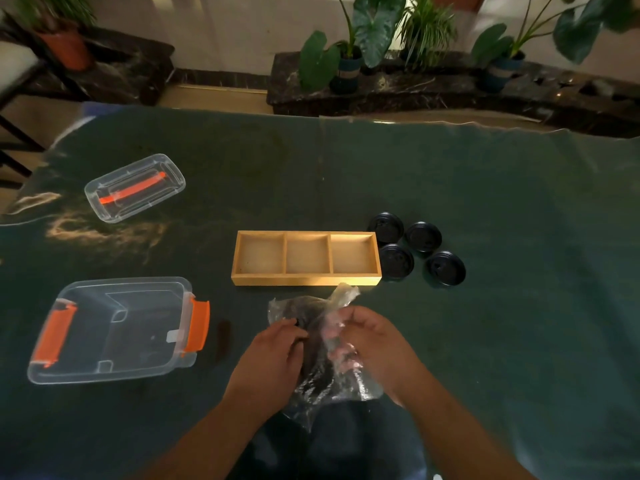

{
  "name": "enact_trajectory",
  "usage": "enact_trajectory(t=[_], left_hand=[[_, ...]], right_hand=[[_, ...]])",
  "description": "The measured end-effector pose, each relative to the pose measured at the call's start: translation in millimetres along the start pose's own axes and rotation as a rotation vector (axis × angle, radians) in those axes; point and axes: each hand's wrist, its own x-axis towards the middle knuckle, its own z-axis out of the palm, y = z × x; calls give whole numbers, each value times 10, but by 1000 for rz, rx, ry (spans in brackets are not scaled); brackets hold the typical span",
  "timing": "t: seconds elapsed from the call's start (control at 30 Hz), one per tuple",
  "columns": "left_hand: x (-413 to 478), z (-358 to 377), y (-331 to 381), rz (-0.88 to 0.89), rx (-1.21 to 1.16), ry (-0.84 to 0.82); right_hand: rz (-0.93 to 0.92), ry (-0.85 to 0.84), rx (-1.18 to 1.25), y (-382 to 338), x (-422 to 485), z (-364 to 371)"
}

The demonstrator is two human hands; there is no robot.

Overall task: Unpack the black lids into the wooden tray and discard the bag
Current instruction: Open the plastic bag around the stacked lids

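A wooden tray [306, 281] with three bare compartments lies at the table's middle. Several black lids [423, 236] lie flat on the cloth just right of it. Near the front edge I hold a crumpled clear plastic bag [313, 379] with dark contents showing through it. My left hand [277, 355] grips the bag's left side, thumb and fingers pinched on something dark at its top. My right hand [374, 344] grips the bag's right side, with fingers curled into the plastic. The bag's open top points toward the tray.
A clear plastic box [114, 327] with orange clips stands at the front left. Its clear lid [135, 187] with an orange handle lies behind it. A dark green cloth [519, 323] covers the table. Potted plants [349, 53] line a ledge beyond the far edge.
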Motion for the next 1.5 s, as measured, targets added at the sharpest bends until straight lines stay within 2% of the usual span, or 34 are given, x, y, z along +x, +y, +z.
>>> enact_trajectory(t=[0.07,0.13,0.17,0.27,0.37,0.5,0.6,0.67,0.73,0.87,0.97,1.07,1.13,1.23,1.3,1.37,1.47,1.5], left_hand=[[-27,-110,102,-175,-311,123],[-60,-220,171,-283,-555,124],[-70,-268,201,-307,-577,98],[-68,-370,221,-344,-419,65],[-59,-440,137,-393,-339,100],[-118,-539,3,-451,-345,179],[-160,-576,-36,-408,-349,199],[-158,-571,-19,-388,-371,182],[-144,-561,22,-377,-393,164],[-127,-543,84,-375,-404,150],[-123,-495,54,-383,-446,118],[-124,-447,36,-357,-506,93],[-125,-426,18,-390,-628,70],[-109,-388,-83,-537,-772,44],[-76,-344,-201,-634,-776,70],[3,-255,-322,-716,-736,72],[189,-55,-446,-781,-655,-51],[246,7,-462,-799,-682,-107]], right_hand=[[10,-77,-58,-57,-48,107],[11,-185,-126,-122,-95,194],[6,-231,-160,-139,-101,222],[8,-249,-233,-154,-40,292],[-40,-180,-552,-157,117,356],[31,-109,-1047,-184,112,485],[124,-5,-1195,-244,80,500],[186,7,-1259,-324,96,519],[92,-82,-1307,-346,141,590],[-318,-230,-1271,-153,288,697],[-395,-348,-1524,45,465,764],[-397,-352,-1758,123,574,846],[-419,-324,-1765,114,584,854],[-426,-235,-1541,130,528,728],[-377,-234,-1451,168,496,614],[-367,-231,-1522,238,556,531],[-346,-202,-1367,328,692,475],[-362,-197,-1384,369,707,453]])
